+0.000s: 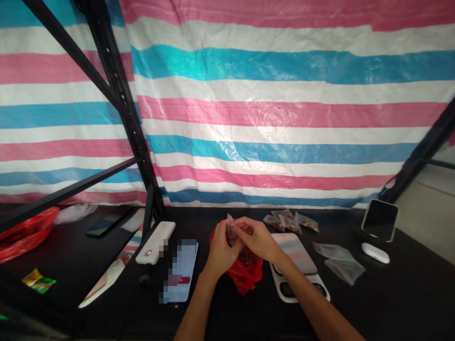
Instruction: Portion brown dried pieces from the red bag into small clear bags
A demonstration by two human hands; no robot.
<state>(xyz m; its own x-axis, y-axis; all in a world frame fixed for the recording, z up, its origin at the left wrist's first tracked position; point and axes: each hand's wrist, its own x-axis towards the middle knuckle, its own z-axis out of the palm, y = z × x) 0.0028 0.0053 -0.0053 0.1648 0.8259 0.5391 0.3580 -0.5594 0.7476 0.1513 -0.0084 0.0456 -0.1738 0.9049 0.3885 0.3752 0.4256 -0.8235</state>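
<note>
A small clear plastic bag is held up between my two hands. My left hand grips its left side, with the fingers closed round it. The fingers of my right hand pinch at the bag's right edge. Just below them a red plastic bag lies open on the black table, and small brown bits show inside it. My hands cover much of its opening. A white kitchen scale sits under my right forearm, with nothing visible on its shiny plate.
Several filled small bags lie behind the scale. Flat clear bags are to its right, near a white case and a device on a stand. Left are a lit phone, a white power bank and a black metal post.
</note>
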